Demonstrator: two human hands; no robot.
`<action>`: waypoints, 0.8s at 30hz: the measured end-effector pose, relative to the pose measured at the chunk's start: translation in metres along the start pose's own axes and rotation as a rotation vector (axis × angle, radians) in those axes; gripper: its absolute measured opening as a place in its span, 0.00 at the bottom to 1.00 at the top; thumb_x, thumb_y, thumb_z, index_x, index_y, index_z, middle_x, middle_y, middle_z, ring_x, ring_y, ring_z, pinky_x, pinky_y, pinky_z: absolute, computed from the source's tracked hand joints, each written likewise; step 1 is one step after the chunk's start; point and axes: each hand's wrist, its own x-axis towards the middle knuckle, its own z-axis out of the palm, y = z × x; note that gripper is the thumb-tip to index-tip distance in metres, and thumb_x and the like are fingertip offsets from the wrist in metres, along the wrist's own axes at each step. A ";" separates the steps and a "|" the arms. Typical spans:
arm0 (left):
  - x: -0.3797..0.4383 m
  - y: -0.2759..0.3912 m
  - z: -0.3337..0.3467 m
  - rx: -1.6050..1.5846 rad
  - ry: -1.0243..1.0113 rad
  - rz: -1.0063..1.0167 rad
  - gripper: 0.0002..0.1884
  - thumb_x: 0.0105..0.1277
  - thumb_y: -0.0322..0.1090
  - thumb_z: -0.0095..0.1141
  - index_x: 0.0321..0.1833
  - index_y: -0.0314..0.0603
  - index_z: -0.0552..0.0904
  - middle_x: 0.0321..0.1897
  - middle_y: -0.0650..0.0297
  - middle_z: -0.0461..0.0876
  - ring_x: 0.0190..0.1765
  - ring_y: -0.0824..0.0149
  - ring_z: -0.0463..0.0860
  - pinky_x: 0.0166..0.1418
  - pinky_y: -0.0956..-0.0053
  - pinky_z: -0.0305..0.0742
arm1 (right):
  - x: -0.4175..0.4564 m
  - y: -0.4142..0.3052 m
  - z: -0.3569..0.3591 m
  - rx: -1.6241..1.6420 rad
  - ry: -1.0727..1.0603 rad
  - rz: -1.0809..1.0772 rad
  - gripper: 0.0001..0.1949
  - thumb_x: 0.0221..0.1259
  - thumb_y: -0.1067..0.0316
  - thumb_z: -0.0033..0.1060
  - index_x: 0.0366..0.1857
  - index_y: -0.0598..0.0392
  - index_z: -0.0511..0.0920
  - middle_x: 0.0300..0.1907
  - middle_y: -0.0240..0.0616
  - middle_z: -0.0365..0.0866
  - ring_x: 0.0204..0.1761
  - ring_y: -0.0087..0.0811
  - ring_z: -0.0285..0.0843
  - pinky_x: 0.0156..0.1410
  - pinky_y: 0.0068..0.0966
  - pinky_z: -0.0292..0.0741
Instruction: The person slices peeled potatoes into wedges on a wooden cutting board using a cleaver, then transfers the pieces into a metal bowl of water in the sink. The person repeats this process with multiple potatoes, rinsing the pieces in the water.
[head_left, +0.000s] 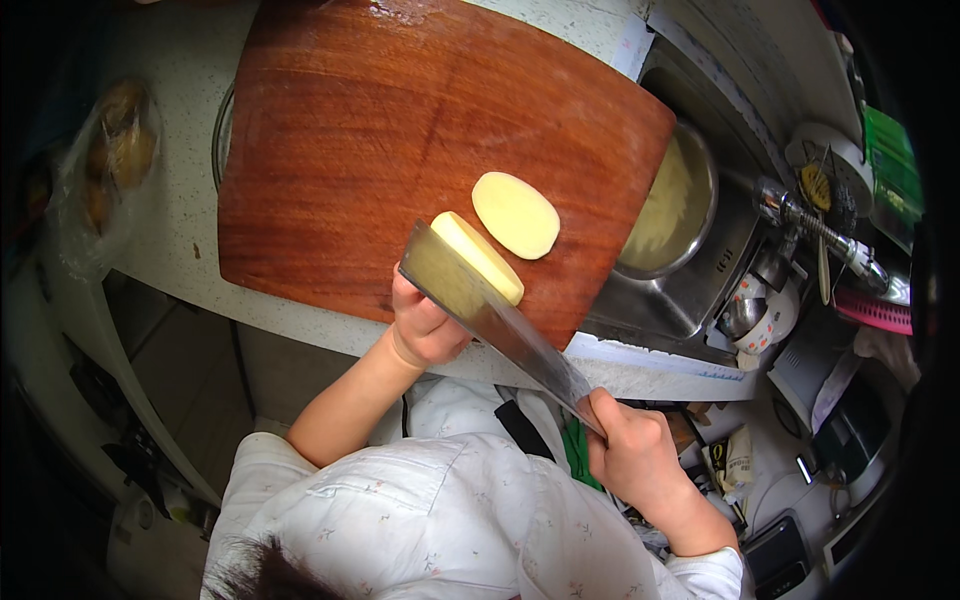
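My right hand (637, 450) grips the handle end of a broad cleaver (510, 337), whose blade slants up to the left across the near edge of a wooden cutting board (360, 165). Against the blade's far side lies a thick piece of peeled potato (484, 259). An oval slice of potato (516, 215) lies flat on the board just beyond it. My left hand (429, 322) is at the board's near edge, behind the blade, which hides part of its fingers; whether it touches the potato cannot be seen.
Right of the board, a metal bowl (701, 225) with pale pieces in liquid stands in the steel sink (667, 304). A faucet (817, 225) and stacked bowls (776, 319) are farther right. On the left counter lies a clear plastic bag (112, 165) of round, brownish produce.
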 end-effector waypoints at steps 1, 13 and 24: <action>0.006 0.002 0.000 -0.039 0.009 -0.003 0.15 0.39 0.30 0.59 0.34 0.40 0.85 0.39 0.66 0.81 0.45 0.57 0.79 0.46 0.59 0.76 | 0.002 0.000 0.000 0.005 -0.003 -0.004 0.17 0.39 0.82 0.55 0.38 0.61 0.70 0.18 0.41 0.74 0.21 0.44 0.77 0.24 0.35 0.73; -0.001 0.002 0.004 -0.355 0.017 -0.327 0.17 0.35 0.31 0.59 0.33 0.36 0.84 0.38 0.61 0.83 0.41 0.55 0.82 0.45 0.59 0.77 | 0.026 -0.007 -0.004 0.053 -0.068 0.057 0.14 0.42 0.84 0.53 0.35 0.57 0.71 0.21 0.44 0.76 0.25 0.46 0.78 0.29 0.36 0.75; 0.030 0.009 -0.008 0.024 0.087 0.105 0.13 0.38 0.32 0.60 0.31 0.41 0.84 0.37 0.66 0.81 0.44 0.57 0.78 0.45 0.63 0.75 | 0.048 -0.006 0.009 0.044 -0.055 0.025 0.13 0.43 0.84 0.52 0.34 0.58 0.66 0.19 0.45 0.74 0.23 0.50 0.76 0.26 0.40 0.73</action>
